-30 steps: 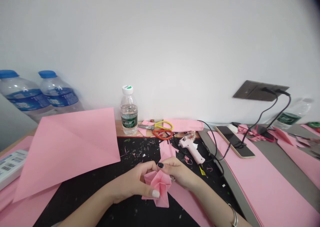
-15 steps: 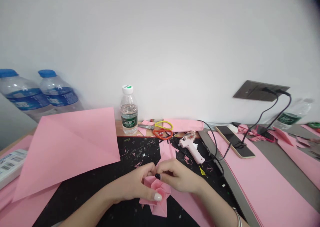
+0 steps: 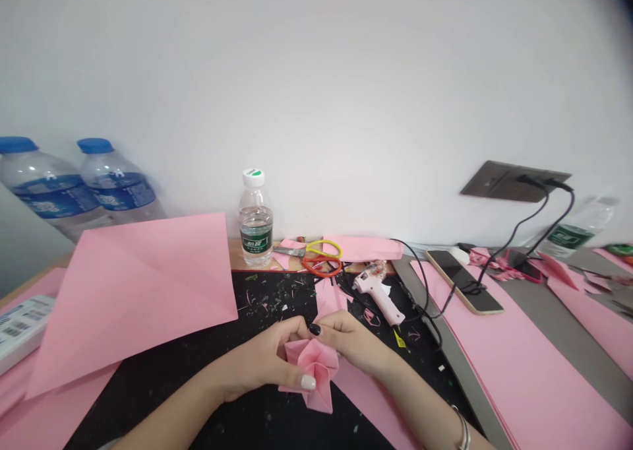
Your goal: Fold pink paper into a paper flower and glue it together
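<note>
Both hands hold a small folded pink paper piece (image 3: 316,374) just above the black cutting mat (image 3: 198,377). My left hand (image 3: 270,361) grips it from the left, its thumb with a white nail pressed on the front fold. My right hand (image 3: 353,344) pinches the top edge from the right, a dark-painted nail showing at the fold. The lower tip of the paper points toward me. A bracelet sits on my right wrist.
A large creased pink sheet (image 3: 138,291) lies left. A small water bottle (image 3: 255,219), scissors (image 3: 316,255) and a white glue gun (image 3: 378,291) stand behind the hands. A phone (image 3: 462,280) on a cable and pink sheets (image 3: 519,357) lie right. Two big bottles (image 3: 74,186) stand far left.
Half a second ago my hands pressed the folded paper lower and closer together; they have now lifted it slightly, back to where it was a second ago.
</note>
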A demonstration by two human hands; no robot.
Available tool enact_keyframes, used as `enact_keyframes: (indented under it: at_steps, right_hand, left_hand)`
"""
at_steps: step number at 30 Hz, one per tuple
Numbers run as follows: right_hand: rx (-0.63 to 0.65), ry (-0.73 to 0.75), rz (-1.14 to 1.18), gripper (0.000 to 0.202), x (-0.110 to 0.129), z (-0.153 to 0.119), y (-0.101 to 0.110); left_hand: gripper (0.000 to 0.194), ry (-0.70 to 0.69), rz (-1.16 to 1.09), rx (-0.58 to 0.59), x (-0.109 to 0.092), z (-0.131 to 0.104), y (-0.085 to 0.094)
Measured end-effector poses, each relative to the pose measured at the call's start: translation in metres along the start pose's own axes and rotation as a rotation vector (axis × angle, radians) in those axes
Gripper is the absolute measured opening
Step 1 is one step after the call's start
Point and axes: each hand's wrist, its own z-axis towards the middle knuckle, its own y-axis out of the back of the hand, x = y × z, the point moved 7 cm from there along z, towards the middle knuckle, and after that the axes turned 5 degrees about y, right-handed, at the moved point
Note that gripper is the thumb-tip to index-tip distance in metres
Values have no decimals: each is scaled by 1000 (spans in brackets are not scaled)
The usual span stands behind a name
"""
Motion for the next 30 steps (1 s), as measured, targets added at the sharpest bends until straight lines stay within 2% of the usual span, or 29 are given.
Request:
enact_keyframes:
  at_steps: [8, 17, 22, 24, 28, 30]
  right_hand:
    - [-32, -15, 48, 47, -3, 1, -2]
    - [-89, 77, -165, 46, 6, 3, 1]
    - [-274, 150, -346, 42, 17, 2, 22]
    - [-308, 174, -377, 42, 22, 1, 25]
    - [-196, 186, -372, 43, 25, 1, 16]
    - [-142, 139, -277, 42, 20, 1, 11]
  left_hand:
    - [43, -38, -25, 39, -3, 1, -4]
    - [44, -51, -29, 20, -3, 1, -1]
    - [38, -16, 65, -82, -3, 3, 5]
    - [38, -9, 85, -101, -4, 3, 6]
    - [40, -10, 95, -92, -3, 2, 5]
    - [42, -23, 106, -93, -2, 2, 6]
